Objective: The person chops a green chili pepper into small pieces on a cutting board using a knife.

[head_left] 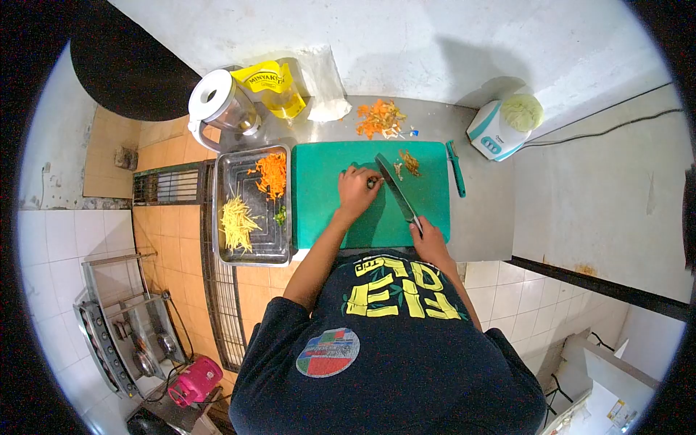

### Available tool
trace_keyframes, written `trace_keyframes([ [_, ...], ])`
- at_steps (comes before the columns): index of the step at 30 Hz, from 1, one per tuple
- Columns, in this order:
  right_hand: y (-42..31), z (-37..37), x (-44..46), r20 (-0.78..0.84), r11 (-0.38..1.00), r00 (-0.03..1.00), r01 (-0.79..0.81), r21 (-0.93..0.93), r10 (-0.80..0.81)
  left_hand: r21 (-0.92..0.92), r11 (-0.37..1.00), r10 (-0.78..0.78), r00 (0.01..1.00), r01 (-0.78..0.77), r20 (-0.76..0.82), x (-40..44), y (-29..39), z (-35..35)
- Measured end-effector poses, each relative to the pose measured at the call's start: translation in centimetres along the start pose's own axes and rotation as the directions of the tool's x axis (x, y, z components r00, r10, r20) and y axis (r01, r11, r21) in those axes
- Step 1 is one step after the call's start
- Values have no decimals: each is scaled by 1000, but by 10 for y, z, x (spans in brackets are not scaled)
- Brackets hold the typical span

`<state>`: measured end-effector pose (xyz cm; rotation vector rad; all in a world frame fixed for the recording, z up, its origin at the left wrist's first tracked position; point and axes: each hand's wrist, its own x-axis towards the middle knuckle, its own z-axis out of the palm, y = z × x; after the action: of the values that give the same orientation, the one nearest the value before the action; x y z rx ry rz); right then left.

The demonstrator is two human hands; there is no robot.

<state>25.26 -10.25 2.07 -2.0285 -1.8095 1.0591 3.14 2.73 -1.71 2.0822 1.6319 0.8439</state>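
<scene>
On the green cutting board [319, 163], my left hand [357, 193] has its fingers curled round a small dark brown piece [373, 182] whose kind I cannot make out. My right hand [429, 242] grips the handle of a kitchen knife [396, 188]. The blade slants up and left, its tip close to the fingers of my left hand. Just right of the blade lies a small heap of brown chopped bits [411, 164], with a few paler bits beside it.
Left of the board stands a metal tray [288, 210] with shredded carrot [272, 176], pale yellow strips [238, 225] and green bits. Behind are a blender jug [225, 109], an oil pouch [279, 90] and peelings [378, 119]. A green-handled tool [456, 170] and a cabbage [522, 112] on a blender base [496, 132] are right.
</scene>
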Motion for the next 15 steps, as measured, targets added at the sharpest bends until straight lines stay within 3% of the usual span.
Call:
trace_keyframes([
  [7, 5, 4, 2, 4, 1000, 1000, -3, 1, 3, -14, 1000, -2, 1000, 2, 0, 0, -1, 0],
  [10, 19, 15, 2, -73, 995, 997, -8, 99, 15, -6, 1000, 1, 1000, -1, 6, -1, 0, -2],
  [15, 18, 14, -1, -138, 998, 990, -31, 52, 38, -11, 1000, 25, 1000, -25, -7, 0, -3, -1],
])
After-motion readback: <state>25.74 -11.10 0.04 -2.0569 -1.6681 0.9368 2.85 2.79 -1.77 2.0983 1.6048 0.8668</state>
